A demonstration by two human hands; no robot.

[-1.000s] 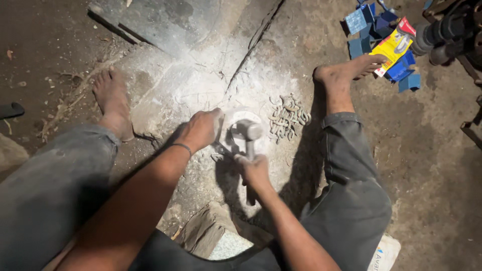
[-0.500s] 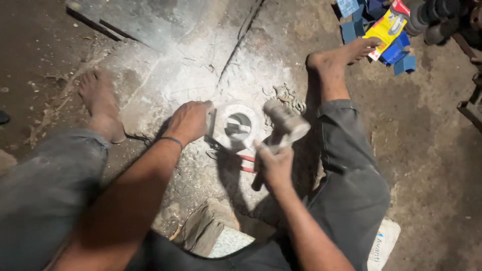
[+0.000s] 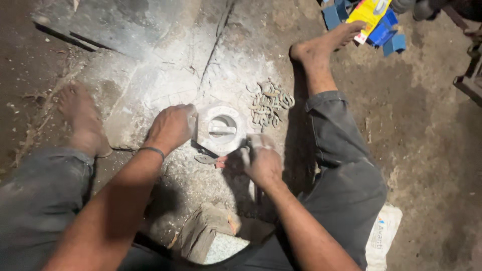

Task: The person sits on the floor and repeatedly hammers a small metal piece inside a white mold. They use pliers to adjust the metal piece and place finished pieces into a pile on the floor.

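Round white ring (image 3: 222, 128) | dusty floor (image 3: 150, 85) | left hand (image 3: 170, 128) steadies it

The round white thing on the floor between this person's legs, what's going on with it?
A person sits barefoot on a dusty floor with a white ring-shaped piece between their legs. The left hand steadies it at its left edge. The right hand grips a handle just below it, probably a hammer, though the head is hidden. Pliers lie beside the ring, and a heap of small bent metal pieces sits to its right.
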